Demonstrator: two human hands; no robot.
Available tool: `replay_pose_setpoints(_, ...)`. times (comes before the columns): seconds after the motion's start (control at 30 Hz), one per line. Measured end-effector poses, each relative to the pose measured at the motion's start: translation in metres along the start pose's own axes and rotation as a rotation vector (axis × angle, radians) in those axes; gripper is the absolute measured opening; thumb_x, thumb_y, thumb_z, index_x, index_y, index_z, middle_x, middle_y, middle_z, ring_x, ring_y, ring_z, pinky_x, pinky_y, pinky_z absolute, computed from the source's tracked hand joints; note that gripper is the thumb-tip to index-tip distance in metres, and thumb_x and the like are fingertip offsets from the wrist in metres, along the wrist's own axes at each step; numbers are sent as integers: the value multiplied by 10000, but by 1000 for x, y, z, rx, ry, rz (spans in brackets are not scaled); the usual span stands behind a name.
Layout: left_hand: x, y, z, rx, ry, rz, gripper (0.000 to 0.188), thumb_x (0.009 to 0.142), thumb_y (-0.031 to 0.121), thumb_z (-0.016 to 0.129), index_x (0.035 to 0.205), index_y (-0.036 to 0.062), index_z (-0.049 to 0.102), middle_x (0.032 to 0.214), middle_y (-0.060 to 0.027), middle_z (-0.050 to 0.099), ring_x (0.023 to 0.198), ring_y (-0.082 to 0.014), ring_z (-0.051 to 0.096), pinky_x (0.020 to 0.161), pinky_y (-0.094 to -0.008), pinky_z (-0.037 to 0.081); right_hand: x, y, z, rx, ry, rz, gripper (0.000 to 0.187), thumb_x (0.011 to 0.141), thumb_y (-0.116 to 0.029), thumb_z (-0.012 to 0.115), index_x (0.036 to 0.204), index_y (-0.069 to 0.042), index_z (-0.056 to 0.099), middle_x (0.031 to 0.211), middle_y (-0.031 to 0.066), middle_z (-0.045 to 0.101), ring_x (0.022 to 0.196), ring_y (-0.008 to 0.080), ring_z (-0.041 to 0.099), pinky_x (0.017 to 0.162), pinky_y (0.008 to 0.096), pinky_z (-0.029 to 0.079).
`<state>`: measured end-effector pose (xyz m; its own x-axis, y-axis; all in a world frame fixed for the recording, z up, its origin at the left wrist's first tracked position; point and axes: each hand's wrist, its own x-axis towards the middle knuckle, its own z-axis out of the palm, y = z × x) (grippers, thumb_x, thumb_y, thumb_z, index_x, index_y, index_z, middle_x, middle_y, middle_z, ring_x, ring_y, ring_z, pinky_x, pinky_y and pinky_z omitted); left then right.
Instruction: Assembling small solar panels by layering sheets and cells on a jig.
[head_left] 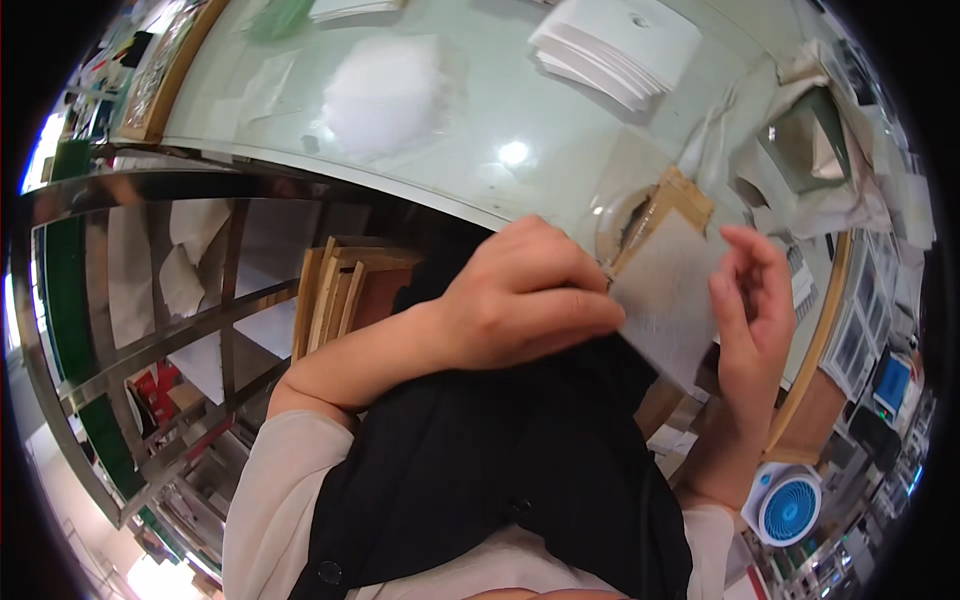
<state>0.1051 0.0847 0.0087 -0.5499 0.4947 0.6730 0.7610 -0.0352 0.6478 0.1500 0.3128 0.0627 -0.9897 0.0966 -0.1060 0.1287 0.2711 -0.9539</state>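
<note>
A thin, whitish, see-through sheet (668,295) hangs tilted over the table's near edge. My left hand (535,295) is closed at its left edge, thumb and fingers pinched together. To the right of the sheet, my right hand (755,310) is raised, fingers loosely curled and apart, with nothing visible in it. Just beyond the sheet lies a tan, wood-coloured piece (680,205), beside a round, ring-shaped thing (622,222) that looks like a tape roll. The sheet partly hides both.
The glossy pale table (480,110) bears a heap of thin white material (385,95) and a stack of white cards (620,50). A cloth-draped container (815,140) stands right. Below left are a metal rack (150,355) and wooden frames (330,290); a blue-white fan (790,507) sits lower right.
</note>
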Motion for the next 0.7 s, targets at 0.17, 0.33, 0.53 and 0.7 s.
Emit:
replay_pose_setpoints(0.17,-3,-23,12,278,17,-41,194,665,95,756,839,127,675,767,19,550,667,-164,530,624,-298,395,29,20,-1,-260,50,-177,284,876,-67,605,1154,-27,561,852,-27,466,769,56,424,703,182,344)
replay_pose_setpoints(0.33,-3,-25,13,347,24,-90,213,660,98,766,852,130,679,766,34,545,669,-145,527,662,-293,387,38,30,7,-394,108,-266,244,869,-80,625,1106,-31,592,777,-25,464,713,65,431,653,196,358)
replay_pose_setpoints(0.53,0,-24,9,362,-14,-89,223,655,107,772,860,128,685,764,36,535,651,-136,516,676,-291,384,41,29,10,-446,134,-292,233,848,-51,631,1079,-35,606,761,-20,465,691,71,429,632,203,361)
replay_pose_setpoints(0.7,0,-23,7,359,-26,-96,234,651,112,775,866,129,684,766,38,527,643,-135,508,680,-291,382,41,29,12,-486,143,-296,229,841,-43,632,1069,-36,611,762,-16,461,690,73,426,634,204,362)
